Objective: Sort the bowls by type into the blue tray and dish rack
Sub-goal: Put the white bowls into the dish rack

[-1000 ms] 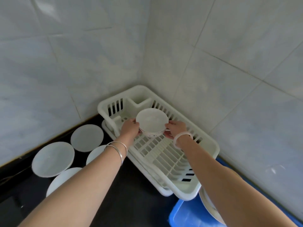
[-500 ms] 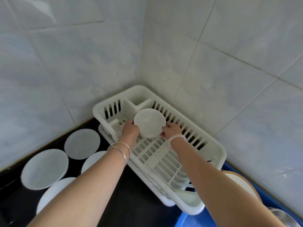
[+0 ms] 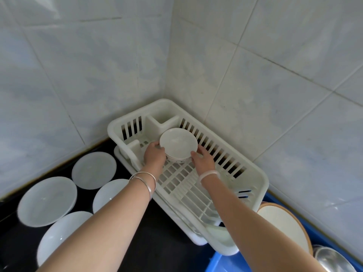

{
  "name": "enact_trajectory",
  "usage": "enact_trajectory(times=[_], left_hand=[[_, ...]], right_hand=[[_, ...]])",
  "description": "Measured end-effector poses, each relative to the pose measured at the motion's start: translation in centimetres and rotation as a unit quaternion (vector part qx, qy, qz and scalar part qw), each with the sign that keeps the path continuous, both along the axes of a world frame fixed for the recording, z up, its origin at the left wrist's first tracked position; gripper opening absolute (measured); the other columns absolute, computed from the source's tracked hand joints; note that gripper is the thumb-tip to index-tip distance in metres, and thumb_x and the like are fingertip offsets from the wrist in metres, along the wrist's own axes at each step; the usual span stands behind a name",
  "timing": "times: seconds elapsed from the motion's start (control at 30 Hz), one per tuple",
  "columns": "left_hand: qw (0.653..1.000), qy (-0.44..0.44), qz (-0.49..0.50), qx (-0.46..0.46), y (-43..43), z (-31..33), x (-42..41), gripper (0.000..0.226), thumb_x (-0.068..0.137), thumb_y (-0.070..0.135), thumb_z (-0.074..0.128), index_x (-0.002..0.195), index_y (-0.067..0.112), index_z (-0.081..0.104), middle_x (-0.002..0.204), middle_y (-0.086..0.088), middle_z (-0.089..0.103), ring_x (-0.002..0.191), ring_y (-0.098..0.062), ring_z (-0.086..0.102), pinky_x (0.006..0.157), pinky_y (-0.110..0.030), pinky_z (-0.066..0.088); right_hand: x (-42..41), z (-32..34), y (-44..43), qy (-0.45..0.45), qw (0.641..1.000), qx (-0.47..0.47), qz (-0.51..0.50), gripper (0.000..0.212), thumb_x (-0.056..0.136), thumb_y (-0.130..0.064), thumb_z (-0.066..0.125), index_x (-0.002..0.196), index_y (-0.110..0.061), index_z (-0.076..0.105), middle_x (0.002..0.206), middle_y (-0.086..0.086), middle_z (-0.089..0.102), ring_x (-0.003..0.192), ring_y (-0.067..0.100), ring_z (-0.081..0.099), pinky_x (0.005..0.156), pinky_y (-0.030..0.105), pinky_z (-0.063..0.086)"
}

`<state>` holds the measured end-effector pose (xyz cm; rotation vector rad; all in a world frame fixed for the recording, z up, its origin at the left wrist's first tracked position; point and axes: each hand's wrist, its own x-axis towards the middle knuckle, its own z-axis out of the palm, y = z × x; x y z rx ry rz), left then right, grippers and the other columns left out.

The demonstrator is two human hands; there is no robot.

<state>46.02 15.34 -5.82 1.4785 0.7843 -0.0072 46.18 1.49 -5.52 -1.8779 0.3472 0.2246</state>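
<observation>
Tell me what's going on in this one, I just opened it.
A person holds a small white ceramic bowl between the left hand and right hand, at the far end of the white plastic dish rack; whether it rests on the grid is unclear. Four round white plates lie on the black counter to the left. The blue tray at lower right holds a wood-rimmed white dish and a metal bowl.

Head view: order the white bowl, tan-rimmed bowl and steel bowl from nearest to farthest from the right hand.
1. White bowl, gripped by the right hand, at the dish rack's far end.
2. Tan-rimmed bowl, lower right, beside the rack.
3. Steel bowl, bottom-right corner.
</observation>
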Motion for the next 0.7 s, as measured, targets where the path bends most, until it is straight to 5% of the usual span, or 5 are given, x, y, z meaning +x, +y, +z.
enact_trajectory(times=[0.17, 0.37, 0.53, 0.7], left_hand=[[0.999, 0.004, -0.017, 0.033, -0.7, 0.3, -0.8, 0.035, 0.090, 0.004, 0.044, 0.123, 0.008, 0.055, 0.121, -0.011, 0.061, 0.100, -0.025, 0.056, 0.081, -0.030, 0.045], [0.990, 0.034, -0.100, 0.093, -0.9, 2.7, -1.8, 0.043, 0.090, 0.012, 0.039, 0.131, 0.005, 0.048, 0.131, -0.016, 0.055, 0.120, -0.035, 0.051, 0.101, -0.044, 0.044], [0.986, 0.005, -0.128, 0.104, -0.7, 5.5, -4.4, 0.048, 0.094, 0.015, 0.035, 0.142, 0.010, 0.038, 0.147, -0.010, 0.041, 0.130, -0.030, 0.043, 0.106, -0.047, 0.039], [0.980, -0.058, -0.134, 0.137, 0.2, 7.9, -9.3, 0.038, 0.097, 0.023, 0.037, 0.133, 0.015, 0.050, 0.135, -0.006, 0.055, 0.119, -0.023, 0.053, 0.097, -0.035, 0.045]], right_hand=[[-0.7, 0.7, 0.1, 0.006, 0.999, -0.025, 0.027, 0.048, 0.096, -0.024, 0.044, 0.143, -0.022, 0.035, 0.145, 0.006, 0.043, 0.131, 0.028, 0.042, 0.108, 0.040, 0.035], [-1.1, 2.8, 0.0, 0.035, 0.994, -0.075, 0.074, 0.048, 0.099, -0.030, 0.037, 0.145, -0.018, 0.032, 0.148, 0.006, 0.041, 0.129, 0.027, 0.043, 0.101, 0.035, 0.037], [-3.3, 5.7, -0.2, -0.001, 0.991, -0.099, 0.093, 0.042, 0.100, -0.030, 0.035, 0.138, -0.017, 0.043, 0.144, 0.005, 0.046, 0.130, 0.025, 0.044, 0.105, 0.035, 0.035], [-7.2, 8.8, 1.3, -0.034, 0.986, -0.092, 0.138, 0.032, 0.097, -0.026, 0.036, 0.115, -0.016, 0.061, 0.119, 0.004, 0.065, 0.108, 0.024, 0.059, 0.095, 0.039, 0.046]])
